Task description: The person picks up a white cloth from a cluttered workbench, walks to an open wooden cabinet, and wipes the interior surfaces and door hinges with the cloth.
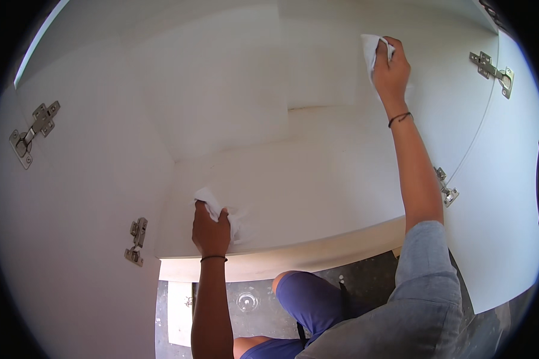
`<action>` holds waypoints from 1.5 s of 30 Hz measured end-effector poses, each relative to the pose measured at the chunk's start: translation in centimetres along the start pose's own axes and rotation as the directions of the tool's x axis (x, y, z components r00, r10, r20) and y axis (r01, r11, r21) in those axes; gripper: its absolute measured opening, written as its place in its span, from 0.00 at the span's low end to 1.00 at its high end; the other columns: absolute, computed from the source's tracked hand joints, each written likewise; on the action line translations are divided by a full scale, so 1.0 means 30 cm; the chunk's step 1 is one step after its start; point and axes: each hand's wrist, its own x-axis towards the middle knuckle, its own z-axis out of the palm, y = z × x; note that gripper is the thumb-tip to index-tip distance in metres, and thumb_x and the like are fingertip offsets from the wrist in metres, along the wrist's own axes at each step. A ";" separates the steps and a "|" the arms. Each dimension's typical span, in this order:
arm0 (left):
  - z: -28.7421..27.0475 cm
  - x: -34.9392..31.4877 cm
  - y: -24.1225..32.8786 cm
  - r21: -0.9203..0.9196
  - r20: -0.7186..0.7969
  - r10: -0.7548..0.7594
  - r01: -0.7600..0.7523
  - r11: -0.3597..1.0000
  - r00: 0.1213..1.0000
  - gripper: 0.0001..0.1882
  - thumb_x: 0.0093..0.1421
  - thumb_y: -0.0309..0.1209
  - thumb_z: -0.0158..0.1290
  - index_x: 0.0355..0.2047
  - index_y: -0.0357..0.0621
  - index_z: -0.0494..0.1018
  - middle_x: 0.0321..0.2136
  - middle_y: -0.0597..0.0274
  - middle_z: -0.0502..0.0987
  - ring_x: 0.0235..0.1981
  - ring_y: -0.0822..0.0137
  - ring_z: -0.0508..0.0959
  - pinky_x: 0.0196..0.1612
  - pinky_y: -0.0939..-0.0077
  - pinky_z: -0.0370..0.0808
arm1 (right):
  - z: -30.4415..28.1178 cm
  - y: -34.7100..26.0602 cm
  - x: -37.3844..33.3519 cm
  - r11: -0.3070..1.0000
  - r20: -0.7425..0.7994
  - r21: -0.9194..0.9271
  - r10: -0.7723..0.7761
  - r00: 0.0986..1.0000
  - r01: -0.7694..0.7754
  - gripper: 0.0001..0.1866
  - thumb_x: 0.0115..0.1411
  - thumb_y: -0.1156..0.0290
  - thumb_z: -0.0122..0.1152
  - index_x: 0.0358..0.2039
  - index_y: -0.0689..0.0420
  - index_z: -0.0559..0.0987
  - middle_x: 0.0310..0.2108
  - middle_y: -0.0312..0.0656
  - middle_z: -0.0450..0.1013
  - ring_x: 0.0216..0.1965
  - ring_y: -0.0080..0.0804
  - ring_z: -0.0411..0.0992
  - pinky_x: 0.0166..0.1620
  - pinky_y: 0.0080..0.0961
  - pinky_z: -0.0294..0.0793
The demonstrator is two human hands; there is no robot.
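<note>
On my feed, a white cabinet (239, 113) fills most of the frame, its open right door (509, 197) crowding the right edge. At upper right I see the right hand (392, 72) pinching a white cloth (369, 49) between thumb and fingers; lower left of centre, the left hand (212, 232) curls its fingers around a second cloth (209, 202). A metal hinge (448, 191) juts just beside the right forearm.
</note>
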 end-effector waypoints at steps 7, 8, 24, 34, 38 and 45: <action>0.024 0.014 0.003 -0.047 -0.078 -0.023 0.019 0.999 0.997 0.26 0.48 0.33 0.57 0.46 0.40 0.62 0.40 0.48 0.73 0.42 0.47 0.73 0.42 0.59 0.70 | 0.052 0.238 0.275 0.130 0.331 0.856 0.607 0.723 -0.501 0.22 0.64 0.64 0.40 0.51 0.68 0.56 0.47 0.48 0.62 0.36 0.41 0.71 0.41 0.34 0.74; 0.017 0.014 -0.003 -0.024 -0.074 -0.035 0.033 0.999 0.997 0.26 0.48 0.33 0.57 0.46 0.40 0.62 0.39 0.47 0.73 0.41 0.46 0.73 0.42 0.59 0.70 | 0.079 0.240 0.304 0.108 0.351 0.859 0.587 0.729 -0.501 0.22 0.64 0.64 0.40 0.51 0.68 0.56 0.47 0.48 0.62 0.36 0.41 0.71 0.41 0.34 0.74; -0.004 0.015 0.035 0.176 -0.235 -0.172 0.216 0.960 0.957 0.29 0.48 0.36 0.57 0.48 0.37 0.61 0.38 0.44 0.73 0.42 0.46 0.72 0.44 0.56 0.69 | 0.468 0.356 0.647 0.237 -0.055 0.959 0.689 0.723 -0.153 0.24 0.59 0.66 0.40 0.55 0.60 0.58 0.49 0.44 0.61 0.47 0.34 0.61 0.52 0.26 0.61; 0.030 0.017 0.088 0.179 -0.222 -0.231 0.272 0.945 0.947 0.25 0.47 0.35 0.57 0.44 0.39 0.63 0.35 0.46 0.74 0.39 0.47 0.73 0.40 0.57 0.71 | 0.946 0.878 0.774 0.867 0.195 0.314 0.342 0.919 -0.388 0.13 0.61 0.68 0.43 0.41 0.57 0.74 0.39 0.43 0.72 0.43 0.36 0.69 0.50 0.34 0.63; 0.029 0.007 0.078 0.268 -0.243 -0.205 0.269 0.925 0.948 0.25 0.47 0.34 0.57 0.44 0.39 0.63 0.35 0.46 0.74 0.39 0.47 0.73 0.41 0.58 0.72 | 1.097 0.538 0.668 0.820 0.321 -0.539 -0.012 0.947 0.193 0.14 0.59 0.66 0.44 0.38 0.57 0.76 0.38 0.46 0.73 0.43 0.42 0.69 0.50 0.44 0.62; 0.028 0.019 0.042 0.115 -0.265 -0.199 0.236 0.965 0.944 0.24 0.47 0.33 0.57 0.43 0.36 0.64 0.35 0.44 0.73 0.38 0.46 0.73 0.40 0.58 0.71 | 1.275 0.285 0.537 0.949 0.308 0.309 -0.168 0.936 0.068 0.15 0.57 0.65 0.45 0.33 0.62 0.76 0.34 0.52 0.73 0.38 0.51 0.70 0.44 0.45 0.68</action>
